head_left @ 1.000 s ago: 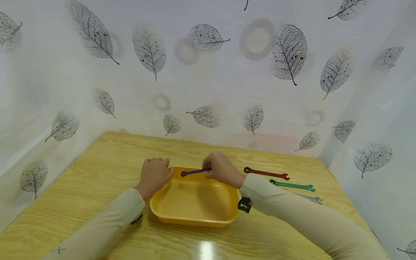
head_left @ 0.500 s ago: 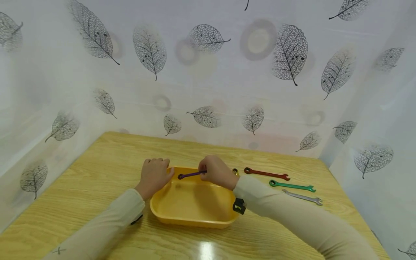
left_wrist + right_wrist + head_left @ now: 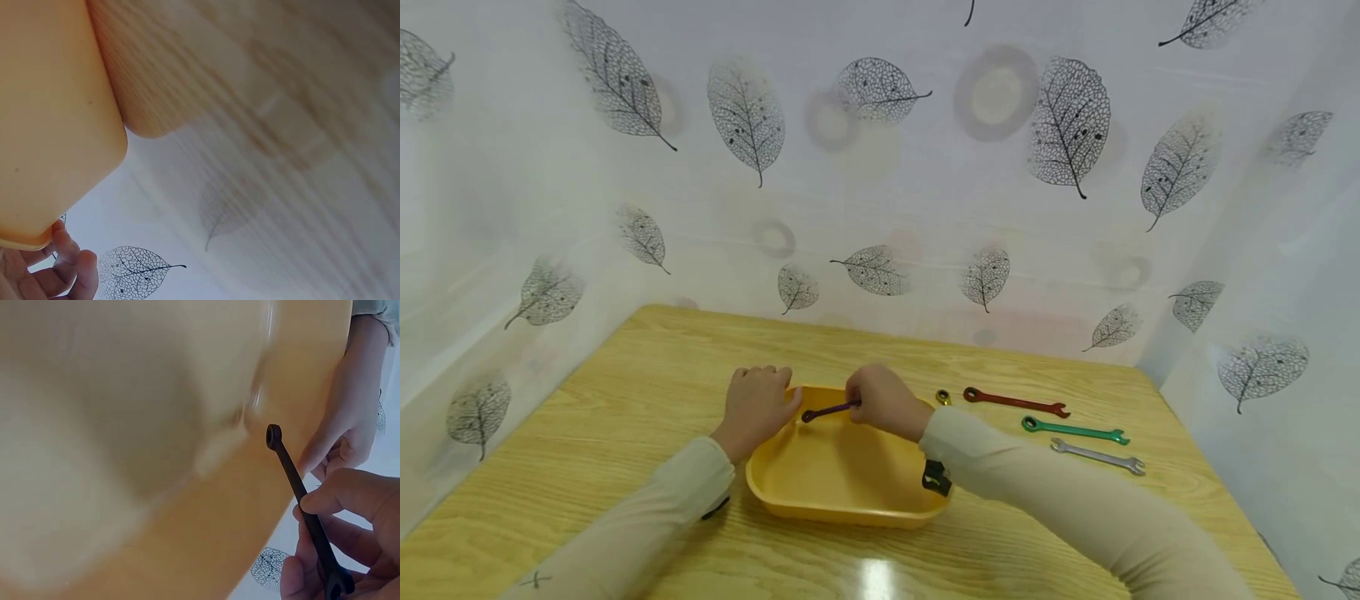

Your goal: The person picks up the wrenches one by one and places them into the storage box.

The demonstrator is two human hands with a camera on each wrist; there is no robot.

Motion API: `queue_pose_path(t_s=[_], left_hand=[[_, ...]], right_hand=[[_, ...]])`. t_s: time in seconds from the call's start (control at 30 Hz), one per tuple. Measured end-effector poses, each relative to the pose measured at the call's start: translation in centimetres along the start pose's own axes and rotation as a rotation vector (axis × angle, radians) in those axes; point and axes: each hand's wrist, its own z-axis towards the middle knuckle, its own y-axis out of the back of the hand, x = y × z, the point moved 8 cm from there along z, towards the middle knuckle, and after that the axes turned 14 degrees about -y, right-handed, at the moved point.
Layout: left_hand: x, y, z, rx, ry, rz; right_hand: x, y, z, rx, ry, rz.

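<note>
holding purple wrench (image 3: 317, 532) over yellow tray (image 3: 811, 471)

A small dark mark, something like an X with a stroke beneath it (image 3: 537, 578), stands on the left sleeve (image 3: 632, 512), over the near left part of the wooden table (image 3: 580, 425); whether it is a letter cannot be told. No lettering or number can be read on the dark purple ring-and-open-end wrench (image 3: 290, 472), the yellow tray (image 3: 850, 513), or the red (image 3: 1017, 402), green (image 3: 1075, 429) and silver wrenches (image 3: 1097, 456) toward the table's right edge.
</note>
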Motion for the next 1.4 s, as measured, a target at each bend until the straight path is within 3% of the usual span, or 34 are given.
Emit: queue_pose_path(t_s=[1.4], left_hand=[[0.1, 0.1, 0.0, -0.006, 0.005, 0.006]], right_hand=[[0.2, -2.2, 1.0, 0.002, -0.005, -0.105]])
